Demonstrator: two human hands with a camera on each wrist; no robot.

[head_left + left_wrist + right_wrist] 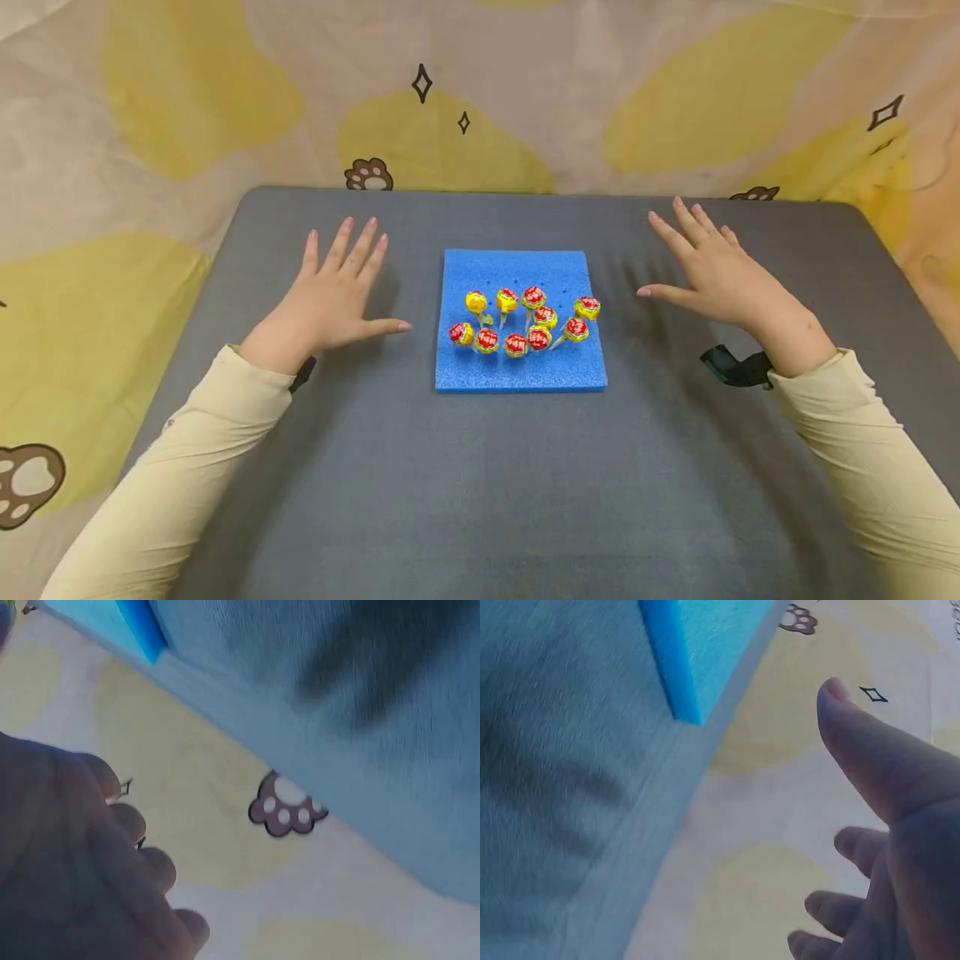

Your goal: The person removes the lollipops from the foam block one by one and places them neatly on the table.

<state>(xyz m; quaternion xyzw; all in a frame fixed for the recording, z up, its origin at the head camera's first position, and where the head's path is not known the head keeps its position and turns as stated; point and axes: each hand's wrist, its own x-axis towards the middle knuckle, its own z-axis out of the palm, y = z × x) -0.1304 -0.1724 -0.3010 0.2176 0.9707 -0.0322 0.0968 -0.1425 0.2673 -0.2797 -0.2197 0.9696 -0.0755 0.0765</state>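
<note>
Lollipops (pixel 516 345) stand, some leaning, between the left and right edges of the foam (pixel 517 379); they look light, hard-headed and slick-wrapped, best pinched by the stick (pixel 557 342). The left hand (pixel 330 292) and right hand (pixel 723 275) hover either side, fingers spread, holding nothing. Beyond runs the far edge of the tabletop (pixel 525 500).

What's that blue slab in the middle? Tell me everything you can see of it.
The blue foam slab is a flat, roughly square piece with straight edges and a grainy surface that looks like foam. It lies flat on the grey table, between the left hand and right hand, neither touching it. Lollipops in red-and-yellow wrappers stand on it, some leaning, their sticks apparently pushed in. A few small dark spots, perhaps holes, show behind them.
</note>
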